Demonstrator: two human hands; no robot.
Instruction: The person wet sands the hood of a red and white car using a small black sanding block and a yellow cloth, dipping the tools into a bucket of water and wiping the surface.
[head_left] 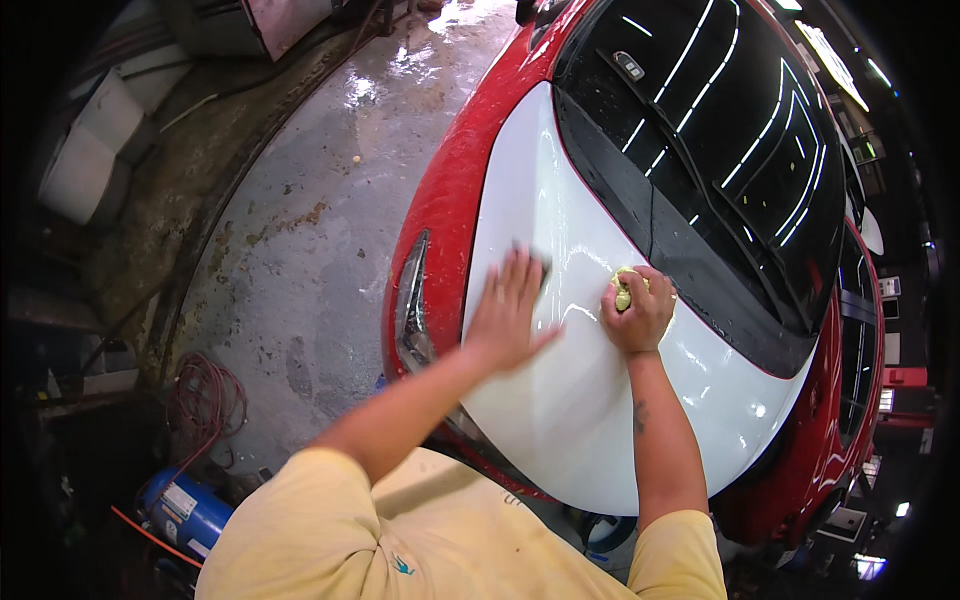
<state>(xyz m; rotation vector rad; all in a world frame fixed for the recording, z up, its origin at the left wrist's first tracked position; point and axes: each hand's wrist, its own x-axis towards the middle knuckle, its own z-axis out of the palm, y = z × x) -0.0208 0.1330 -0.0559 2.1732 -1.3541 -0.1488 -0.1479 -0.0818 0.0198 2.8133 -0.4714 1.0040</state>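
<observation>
A white car hood (590, 410) with a glossy surface spreads out in front of me, on an otherwise red car. My right hand (643, 312) is closed around a crumpled yellow-green cloth (624, 290), low over the hood's middle near the windshield side. To its left, my left hand (508, 315) is stretched out flat over the hood, thumb apart and fingertips blurred by motion. A dark patch shows beside those fingertips; whether it is a shadow or an object, I cannot tell.
Beyond the hood lie the black wiper cowl (690, 260) and the dark windshield (720, 120), with a key fob (628, 66) there. A headlight (412, 300) borders the left side. On the grey floor (320, 260) are a coiled red hose (207, 400) and a blue tank (187, 512).
</observation>
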